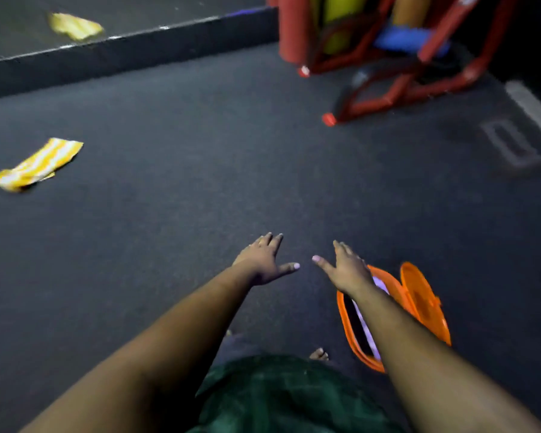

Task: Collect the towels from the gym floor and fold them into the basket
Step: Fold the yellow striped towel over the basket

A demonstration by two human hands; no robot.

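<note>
So we've got both hands out in front with nothing in them, left hand (264,260) and right hand (345,270) spread flat over the dark gym floor (200,151). The nearer striped yellow towel (38,165) lies well off to our left, its long axis slanting up toward the raised step (122,54), so we'd say the left hand is closer. A second yellow towel (75,26) sits up on that step, and the orange basket (425,304) is just under our right forearm.

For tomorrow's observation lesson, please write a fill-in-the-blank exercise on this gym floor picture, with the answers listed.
1. The striped towels lying on the dark floor, one near and one far, number ____.
2. The plastic basket beside the person's right arm is coloured ____.
3. The left hand and right hand are both ____ and hold nothing.
4. The metal equipment frame is painted ____.

Answers: two; orange; open; red
</note>
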